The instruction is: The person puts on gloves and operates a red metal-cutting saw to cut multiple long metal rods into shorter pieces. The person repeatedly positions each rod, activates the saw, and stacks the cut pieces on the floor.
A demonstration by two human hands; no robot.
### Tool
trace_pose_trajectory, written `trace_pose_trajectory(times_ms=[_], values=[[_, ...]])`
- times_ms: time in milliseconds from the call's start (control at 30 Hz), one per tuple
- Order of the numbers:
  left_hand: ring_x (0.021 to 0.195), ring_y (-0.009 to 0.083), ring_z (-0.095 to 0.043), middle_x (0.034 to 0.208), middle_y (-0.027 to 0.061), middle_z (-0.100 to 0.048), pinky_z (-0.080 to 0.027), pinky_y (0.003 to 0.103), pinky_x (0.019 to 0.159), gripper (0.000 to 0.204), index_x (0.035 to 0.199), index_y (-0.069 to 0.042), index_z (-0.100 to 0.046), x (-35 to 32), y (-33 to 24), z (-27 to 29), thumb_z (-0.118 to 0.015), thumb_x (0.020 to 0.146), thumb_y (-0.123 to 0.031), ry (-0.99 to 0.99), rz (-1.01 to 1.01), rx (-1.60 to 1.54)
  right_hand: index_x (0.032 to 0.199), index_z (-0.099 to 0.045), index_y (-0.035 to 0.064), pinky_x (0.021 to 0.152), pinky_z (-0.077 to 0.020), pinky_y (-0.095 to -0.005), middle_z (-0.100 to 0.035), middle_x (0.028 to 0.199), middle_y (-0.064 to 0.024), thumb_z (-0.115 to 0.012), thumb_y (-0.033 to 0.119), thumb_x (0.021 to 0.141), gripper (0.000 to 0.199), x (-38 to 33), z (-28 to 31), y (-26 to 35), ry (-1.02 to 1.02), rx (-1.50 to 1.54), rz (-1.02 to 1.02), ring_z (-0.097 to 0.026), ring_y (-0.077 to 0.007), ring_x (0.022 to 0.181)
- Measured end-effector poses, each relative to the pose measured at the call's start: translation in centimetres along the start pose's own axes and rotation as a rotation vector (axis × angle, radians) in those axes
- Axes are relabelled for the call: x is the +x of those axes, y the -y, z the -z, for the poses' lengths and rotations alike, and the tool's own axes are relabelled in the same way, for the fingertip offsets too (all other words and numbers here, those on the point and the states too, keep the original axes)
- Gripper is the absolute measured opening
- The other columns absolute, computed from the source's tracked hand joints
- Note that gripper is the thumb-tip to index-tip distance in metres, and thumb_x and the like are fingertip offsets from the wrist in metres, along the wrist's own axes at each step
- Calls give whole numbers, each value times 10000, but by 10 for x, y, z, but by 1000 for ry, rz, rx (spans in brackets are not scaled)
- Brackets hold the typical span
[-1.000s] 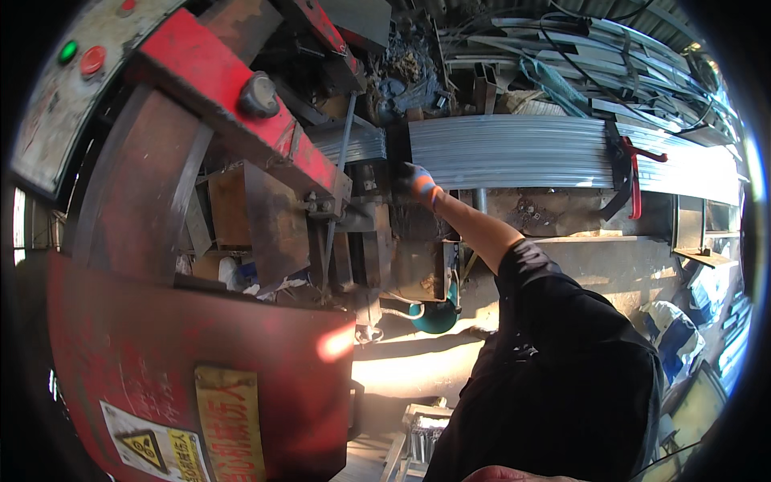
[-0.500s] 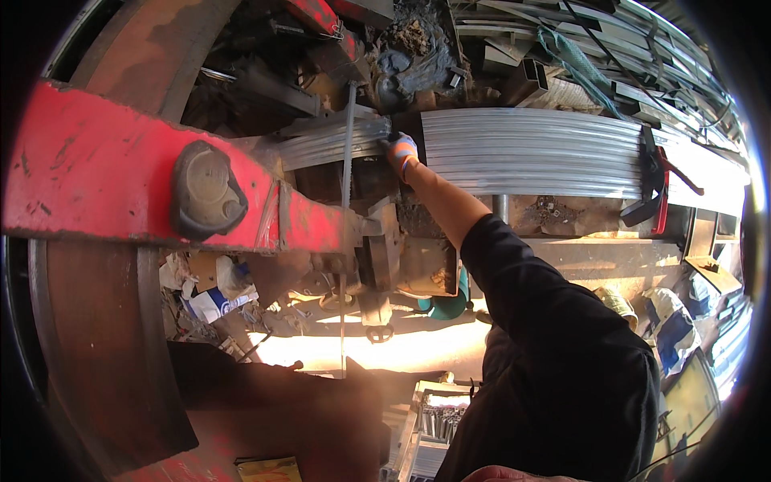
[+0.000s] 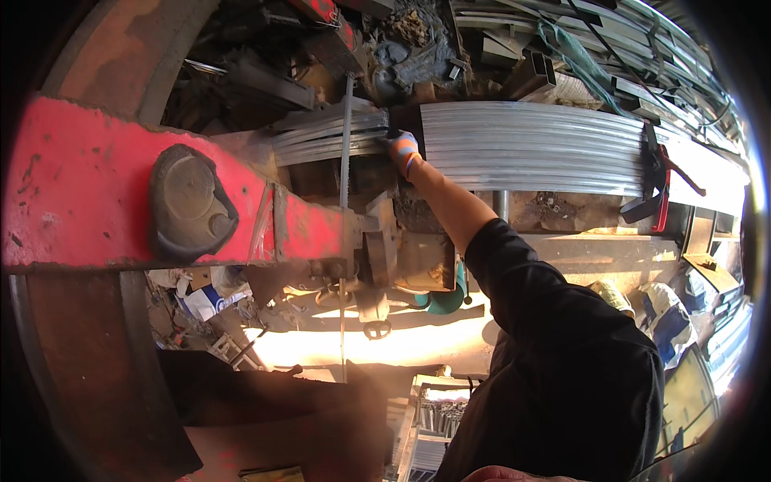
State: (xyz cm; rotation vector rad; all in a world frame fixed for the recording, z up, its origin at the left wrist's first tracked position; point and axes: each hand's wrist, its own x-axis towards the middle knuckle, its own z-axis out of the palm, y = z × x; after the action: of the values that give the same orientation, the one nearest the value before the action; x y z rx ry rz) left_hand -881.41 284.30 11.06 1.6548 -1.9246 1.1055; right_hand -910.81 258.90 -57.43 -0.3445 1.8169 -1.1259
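My right hand (image 3: 404,150), in an orange and grey-blue glove with dark fingertips, reaches forward to a short bundle of silvery metal bars (image 3: 321,138). Its fingers are closed at the right ends of these bars, which fan slightly apart there. Just left of the hand, a narrow saw blade (image 3: 346,161) crosses over the short bundle. Beyond a dark gap to the right lies a longer row of metal bars (image 3: 530,149), side by side. My left hand is out of the picture.
A red machine arm (image 3: 96,185) with a worn dark round knob (image 3: 193,201) fills the left. A red-handled clamp (image 3: 662,189) sits across the long bars. Metal offcuts and profiles (image 3: 514,48) are piled behind. Below stands a crate (image 3: 438,414) of short pieces.
The right ends of the short bars have spread apart a little. My right hand stays near the same spot. The red machine arm appears slightly lower and farther left in view.
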Motion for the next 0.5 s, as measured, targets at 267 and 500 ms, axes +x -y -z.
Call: trace_pose_trajectory(times_ms=[267,500], values=[[1176,443,-592,1347,249,-595,-478,564,1001,404,1307,36,-594,0,4,8,-659,1017,-237,9,-6,15,1398,-555,26,1047,-501,-412,-605,1394,-231,-833,451,795,789,-66,23,37,30,-167,-74,-593,-372,1295],[1173,444,-593,1346,249,-596,-481,565,997,407,1310,39,-592,-4,13,15,-657,1017,-236,17,8,39,1599,-309,96,1009,-467,-509,-536,1423,-195,-758,396,842,930,-102,39,97,100,-1181,578,-550,-365,1277]])
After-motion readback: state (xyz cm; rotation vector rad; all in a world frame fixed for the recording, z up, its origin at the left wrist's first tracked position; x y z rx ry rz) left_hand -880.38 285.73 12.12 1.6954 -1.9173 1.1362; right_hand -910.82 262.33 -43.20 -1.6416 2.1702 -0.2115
